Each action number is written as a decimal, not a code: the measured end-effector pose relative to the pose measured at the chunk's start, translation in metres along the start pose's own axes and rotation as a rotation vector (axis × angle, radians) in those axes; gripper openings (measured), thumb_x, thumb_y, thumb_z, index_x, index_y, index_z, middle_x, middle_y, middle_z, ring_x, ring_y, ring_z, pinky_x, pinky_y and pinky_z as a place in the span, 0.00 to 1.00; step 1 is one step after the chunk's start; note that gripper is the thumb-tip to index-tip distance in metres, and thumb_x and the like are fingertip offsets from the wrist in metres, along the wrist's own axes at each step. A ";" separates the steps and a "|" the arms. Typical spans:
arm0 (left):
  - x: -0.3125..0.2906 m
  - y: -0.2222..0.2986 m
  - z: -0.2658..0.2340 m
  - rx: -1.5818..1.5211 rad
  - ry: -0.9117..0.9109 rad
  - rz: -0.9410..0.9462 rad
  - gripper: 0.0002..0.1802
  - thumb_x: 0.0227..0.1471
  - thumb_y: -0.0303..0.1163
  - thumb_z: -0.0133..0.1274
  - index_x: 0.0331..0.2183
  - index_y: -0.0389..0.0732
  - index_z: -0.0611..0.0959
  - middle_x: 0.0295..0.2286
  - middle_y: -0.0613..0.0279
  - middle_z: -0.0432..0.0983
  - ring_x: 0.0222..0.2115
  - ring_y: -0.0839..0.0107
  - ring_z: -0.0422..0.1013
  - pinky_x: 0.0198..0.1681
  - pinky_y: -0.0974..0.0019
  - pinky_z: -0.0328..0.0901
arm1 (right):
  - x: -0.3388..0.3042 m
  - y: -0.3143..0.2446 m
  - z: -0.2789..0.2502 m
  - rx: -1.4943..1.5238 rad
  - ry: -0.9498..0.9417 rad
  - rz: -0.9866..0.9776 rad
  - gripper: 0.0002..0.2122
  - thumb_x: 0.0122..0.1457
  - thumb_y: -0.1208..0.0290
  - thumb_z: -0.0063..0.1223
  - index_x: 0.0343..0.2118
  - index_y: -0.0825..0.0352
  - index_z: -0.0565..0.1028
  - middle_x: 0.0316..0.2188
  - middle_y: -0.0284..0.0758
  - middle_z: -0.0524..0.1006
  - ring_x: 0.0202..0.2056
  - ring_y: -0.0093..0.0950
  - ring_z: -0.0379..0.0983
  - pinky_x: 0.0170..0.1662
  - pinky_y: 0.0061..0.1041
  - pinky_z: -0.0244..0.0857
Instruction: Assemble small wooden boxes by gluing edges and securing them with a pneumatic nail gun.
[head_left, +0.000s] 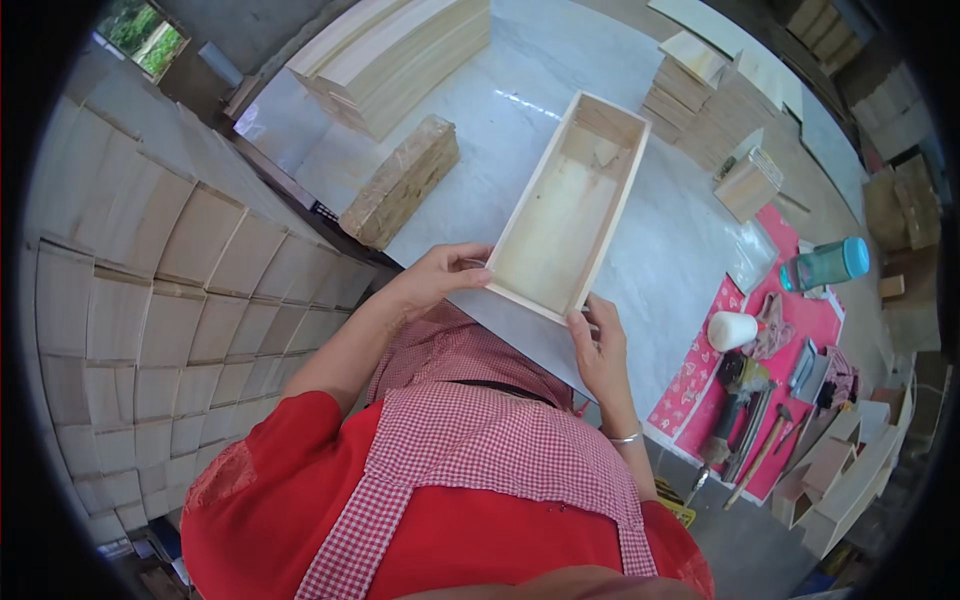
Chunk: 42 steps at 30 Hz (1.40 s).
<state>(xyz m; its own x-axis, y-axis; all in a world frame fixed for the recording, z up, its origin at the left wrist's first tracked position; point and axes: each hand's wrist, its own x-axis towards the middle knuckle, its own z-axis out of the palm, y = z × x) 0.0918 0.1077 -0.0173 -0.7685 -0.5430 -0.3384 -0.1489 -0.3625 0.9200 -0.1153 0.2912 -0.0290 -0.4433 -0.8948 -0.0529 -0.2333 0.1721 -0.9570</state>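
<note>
A long, shallow wooden box [560, 215] without a lid lies over the pale tabletop, its near end toward me. My left hand [445, 278] grips its near left corner, thumb on the rim and fingers at the side. At the near right corner, my right hand [600, 345] holds the box with its thumb on the edge and fingers curled along the outside. The inside shows bare light wood with a darker mark near the far end. What the fingertips do underneath is hidden.
On the worktable [660, 290] lie a rough brownish block [400, 180] and stacked boards [400, 60]. Wood pieces [690, 100] stand far right. A pink cloth [690, 385] carries a teal bottle [825, 265], a white bottle [732, 331], a hammer [765, 450] and other tools. Stacked wooden boxes [180, 320] rise at left.
</note>
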 end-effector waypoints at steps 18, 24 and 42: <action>-0.041 -0.006 0.048 0.437 0.519 0.280 0.35 0.49 0.36 0.56 0.57 0.36 0.67 0.53 0.53 0.64 0.56 0.61 0.59 0.60 0.61 0.54 | 0.006 0.031 0.025 0.175 -0.169 -0.311 0.20 0.63 0.67 0.41 0.55 0.74 0.66 0.48 0.45 0.71 0.49 0.34 0.66 0.54 0.31 0.59; -0.140 0.063 0.052 0.118 0.629 0.965 0.39 0.48 0.31 0.52 0.62 0.36 0.61 0.56 0.53 0.63 0.59 0.63 0.59 0.63 0.63 0.50 | -0.002 -0.076 0.050 0.275 -0.260 -0.830 0.25 0.65 0.61 0.43 0.61 0.72 0.60 0.53 0.44 0.68 0.53 0.36 0.65 0.57 0.34 0.57; -0.631 0.269 -0.015 0.187 1.810 1.509 0.29 0.51 0.47 0.51 0.46 0.32 0.77 0.40 0.49 0.76 0.43 0.62 0.72 0.46 0.58 0.67 | -0.007 -0.066 0.101 0.253 -0.495 -0.609 0.23 0.63 0.72 0.48 0.61 0.69 0.61 0.51 0.40 0.71 0.45 0.28 0.68 0.48 0.27 0.62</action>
<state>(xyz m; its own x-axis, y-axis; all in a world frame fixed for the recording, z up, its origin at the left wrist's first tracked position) 0.5458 0.3415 0.4411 0.7378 -0.1600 0.6558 -0.3342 0.7575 0.5608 -0.0091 0.2440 0.0055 0.1444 -0.8896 0.4332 -0.0815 -0.4470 -0.8908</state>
